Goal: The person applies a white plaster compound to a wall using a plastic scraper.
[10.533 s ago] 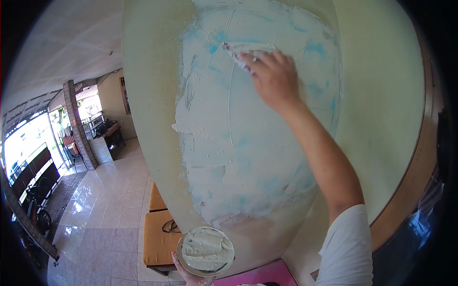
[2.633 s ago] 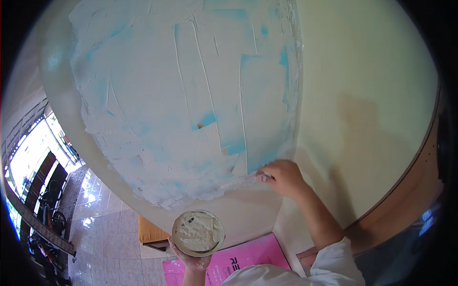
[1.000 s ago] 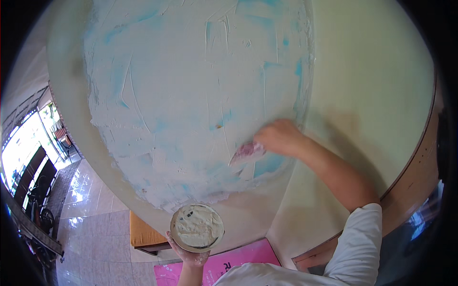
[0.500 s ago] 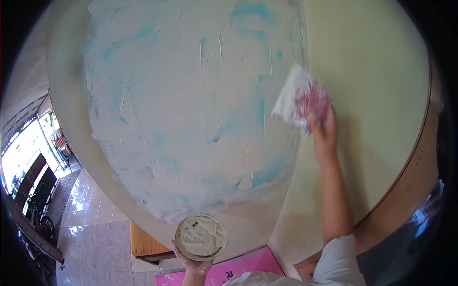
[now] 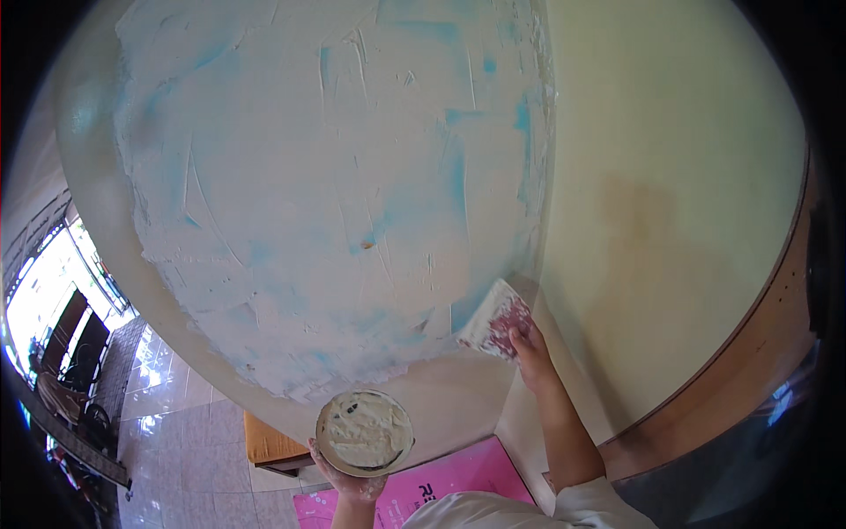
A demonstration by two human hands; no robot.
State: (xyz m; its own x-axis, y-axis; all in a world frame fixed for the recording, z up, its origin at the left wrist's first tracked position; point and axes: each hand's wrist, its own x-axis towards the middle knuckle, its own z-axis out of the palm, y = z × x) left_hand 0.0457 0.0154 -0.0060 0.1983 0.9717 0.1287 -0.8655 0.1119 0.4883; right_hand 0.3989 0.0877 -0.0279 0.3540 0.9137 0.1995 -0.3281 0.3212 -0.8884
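Note:
My right hand grips a wide putty knife with a reddish, putty-smeared handle and a whitish blade. The blade lies at or close against the lower right part of the wall, near the inner corner; actual contact I cannot tell. My left hand supports a round bowl from below. Off-white putty fills the bowl, with a small dark spot in it. In front of me the wall carries a broad coat of whitish putty, with light blue showing through in patches and trowel ridges across it.
A pale green side wall meets the coated wall at the right. Below stand a wooden bench with an orange-brown top and a pink panel. Glossy floor tiles run left toward a bright doorway and a parked two-wheeler.
My right hand has brought the putty knife down and left, from beside the upper corner to the lower right of the coated wall. The view has shifted slightly; my left hand still holds the bowl.

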